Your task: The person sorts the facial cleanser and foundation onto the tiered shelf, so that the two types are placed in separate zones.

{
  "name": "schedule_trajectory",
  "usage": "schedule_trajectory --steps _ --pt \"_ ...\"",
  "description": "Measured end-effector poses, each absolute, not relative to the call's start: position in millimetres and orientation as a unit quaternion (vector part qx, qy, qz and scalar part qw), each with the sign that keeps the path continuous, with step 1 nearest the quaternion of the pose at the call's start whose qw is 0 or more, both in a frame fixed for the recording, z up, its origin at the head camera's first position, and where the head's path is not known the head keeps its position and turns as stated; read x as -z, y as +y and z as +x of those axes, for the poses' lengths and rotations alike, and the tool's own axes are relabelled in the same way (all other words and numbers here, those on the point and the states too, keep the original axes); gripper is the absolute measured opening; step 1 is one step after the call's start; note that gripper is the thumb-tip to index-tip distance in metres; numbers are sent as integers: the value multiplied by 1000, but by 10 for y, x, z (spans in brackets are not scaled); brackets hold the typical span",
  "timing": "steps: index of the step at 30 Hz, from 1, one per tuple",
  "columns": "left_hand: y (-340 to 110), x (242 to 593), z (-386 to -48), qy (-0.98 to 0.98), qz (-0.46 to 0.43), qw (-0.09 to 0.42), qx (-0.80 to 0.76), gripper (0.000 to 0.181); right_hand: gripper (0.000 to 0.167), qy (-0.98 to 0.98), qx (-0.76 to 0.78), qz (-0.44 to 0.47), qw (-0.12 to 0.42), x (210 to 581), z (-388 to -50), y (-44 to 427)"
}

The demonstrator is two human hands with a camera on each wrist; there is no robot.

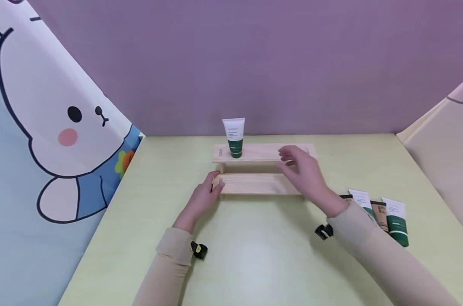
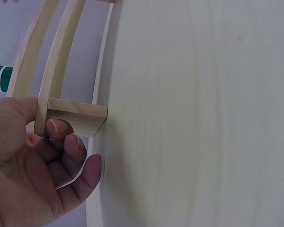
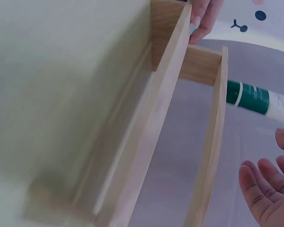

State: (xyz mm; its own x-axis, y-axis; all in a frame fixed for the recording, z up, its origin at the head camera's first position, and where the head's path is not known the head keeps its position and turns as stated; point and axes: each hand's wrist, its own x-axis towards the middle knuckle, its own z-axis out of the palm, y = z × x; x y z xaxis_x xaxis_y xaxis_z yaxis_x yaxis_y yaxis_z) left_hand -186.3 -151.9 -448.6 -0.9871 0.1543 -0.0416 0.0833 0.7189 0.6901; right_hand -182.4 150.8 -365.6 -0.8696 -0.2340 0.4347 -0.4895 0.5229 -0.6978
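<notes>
A two-step wooden rack (image 1: 260, 184) stands on the table, one shelf higher and farther back than the other. On the left part of its upper shelf, a white and green tube (image 1: 235, 138) stands upright on its cap. My left hand (image 1: 203, 196) grips the left end of the lower shelf, thumb on top and fingers curled beneath, as the left wrist view shows. Over the rack's right side hovers my right hand (image 1: 303, 175), its fingers loosely bent and nothing between them. The right wrist view shows that hand (image 3: 270, 189) apart from the shelves (image 3: 151, 113).
To the right on the table (image 1: 231, 263) lie several tubes: white and green ones (image 1: 397, 223) and brown ones with black ends (image 1: 380, 216), partly hidden by my right sleeve. A purple backdrop (image 1: 269, 68) rises behind the table. A cartoon-printed cloth (image 1: 55, 127) hangs at left.
</notes>
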Motion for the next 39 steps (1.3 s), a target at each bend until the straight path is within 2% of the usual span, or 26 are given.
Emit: schedule_trajectory --steps 8,20,30,34,39 --pt "-1576 4465 -1871 927 54 49 -368 48 25 -885 -390 185 173 3756 -1509 2052" --pt "-1600 4476 -1873 924 57 57 -374 47 29 -931 -335 69 131 4030 -1083 3025" --pt "-1575 4509 -1900 925 71 52 -369 49 46 -966 -245 -63 57 4244 -766 3684" --pt "-1562 4518 -1898 926 70 52 -367 48 54 -971 -224 -84 2 4311 -711 3880" --pt "-1544 4506 -1885 927 68 55 -365 48 71 -963 -231 -96 -99 4398 -736 4013"
